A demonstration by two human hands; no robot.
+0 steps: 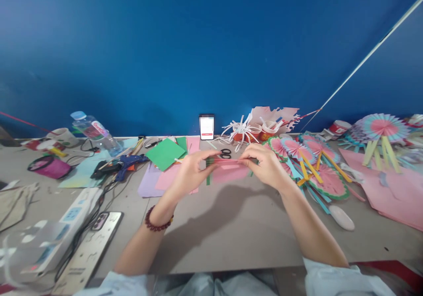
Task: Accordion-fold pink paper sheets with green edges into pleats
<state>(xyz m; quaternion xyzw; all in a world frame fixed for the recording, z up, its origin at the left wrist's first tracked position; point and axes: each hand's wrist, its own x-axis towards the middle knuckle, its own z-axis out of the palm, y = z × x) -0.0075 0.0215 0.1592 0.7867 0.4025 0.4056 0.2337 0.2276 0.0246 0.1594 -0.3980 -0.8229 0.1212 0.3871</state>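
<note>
My left hand (191, 170) and my right hand (264, 163) hold a pink sheet of paper with green edging (229, 171) between them, just above the grey table (231, 225). Each hand pinches one end of the paper with thumb and fingers closed on it. A bead bracelet (157, 223) sits on my left wrist. Black scissors (225, 153) lie just behind the paper.
Pink, purple and green paper sheets (164, 154) lie to the left, with a blue glue gun (130, 161), a water bottle (94, 130), a power strip (71, 214) and a phone (99, 234). Finished pink paper fans (313, 163) pile up on the right. Another phone (206, 127) leans on the blue wall.
</note>
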